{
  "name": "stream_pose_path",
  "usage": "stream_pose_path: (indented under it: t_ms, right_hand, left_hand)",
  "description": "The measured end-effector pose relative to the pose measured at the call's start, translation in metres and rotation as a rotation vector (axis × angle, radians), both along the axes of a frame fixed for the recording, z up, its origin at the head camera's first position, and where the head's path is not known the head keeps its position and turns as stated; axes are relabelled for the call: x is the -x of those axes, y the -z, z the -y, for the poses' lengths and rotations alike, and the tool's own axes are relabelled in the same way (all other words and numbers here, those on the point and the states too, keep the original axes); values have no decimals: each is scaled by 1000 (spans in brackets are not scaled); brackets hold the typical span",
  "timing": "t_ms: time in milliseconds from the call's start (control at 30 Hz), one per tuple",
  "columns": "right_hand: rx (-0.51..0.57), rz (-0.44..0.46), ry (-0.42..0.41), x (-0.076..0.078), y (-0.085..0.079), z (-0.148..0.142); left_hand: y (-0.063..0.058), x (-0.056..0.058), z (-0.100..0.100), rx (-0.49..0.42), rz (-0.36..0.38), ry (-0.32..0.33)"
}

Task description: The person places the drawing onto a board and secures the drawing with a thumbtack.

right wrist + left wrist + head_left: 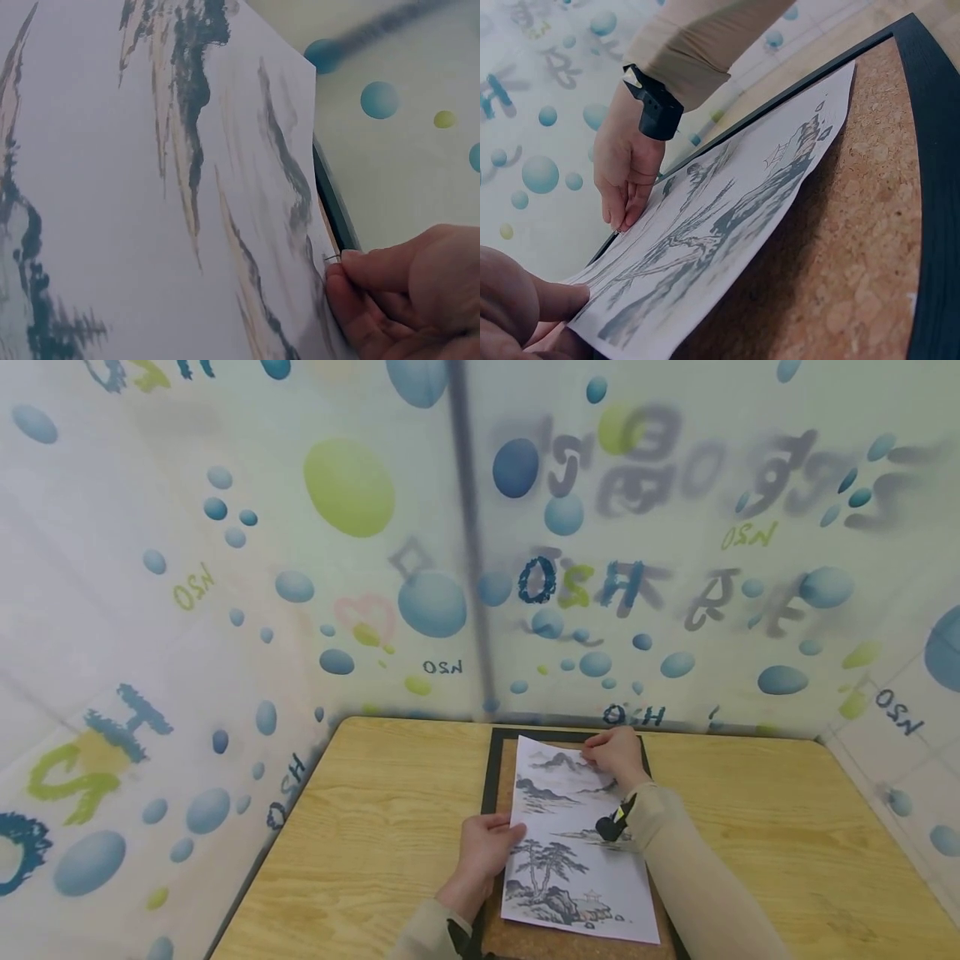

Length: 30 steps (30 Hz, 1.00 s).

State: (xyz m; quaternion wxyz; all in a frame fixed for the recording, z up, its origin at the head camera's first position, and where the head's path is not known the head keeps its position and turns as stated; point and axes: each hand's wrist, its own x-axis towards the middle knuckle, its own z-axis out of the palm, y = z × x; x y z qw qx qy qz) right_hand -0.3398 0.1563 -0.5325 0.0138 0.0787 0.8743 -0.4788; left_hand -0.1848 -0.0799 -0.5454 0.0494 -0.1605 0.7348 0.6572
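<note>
A white sheet of paper (547, 818) printed with an ink landscape of mountains and pine trees lies over a black-framed cork board (870, 195). My left hand (486, 850) pinches the sheet's left edge between thumb and fingers, and the near side of the sheet bows up off the cork in the left wrist view. At the sheet's top right, my right hand (618, 756) pinches a thin pin (332, 257). The pin's shaft shows at the paper's edge, while its head is hidden by the fingertips.
The board stands on a light wooden table (390, 810), its black frame (939, 187) close to the back edge. Behind hangs a pale curtain (360, 635) with blue and green dots and lettering; more of it encloses both sides.
</note>
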Motion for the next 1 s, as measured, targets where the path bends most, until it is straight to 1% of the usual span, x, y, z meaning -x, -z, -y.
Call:
stream_pose_path:
  t_ms: [133,300,433,567,800,900,1000]
  right_hand:
    - [-42,-35,-28,-2,1,-1]
    - [-56,-36,-49,-3,3,-4]
    - [-52,-35,-144,-5,2,-6]
    - [-77,-52,-225,-5,2,-4]
    - [-129,-103,-266,-3,3,1]
    - [-144,-116,-263,-2,5,1]
    - [-148,-119,-240,-2,6,0]
  left_hand:
    - [-2,-1,1,3,-7,5]
    - [-3,-1,0,10,0,5]
    - [-2,-1,0,14,-3,5]
    - [0,-1,1,20,-3,4]
    - [-3,-1,1,17,7,3]
    - [-4,-1,0,23,2,1]
    - [-4,-2,0,25,2,1]
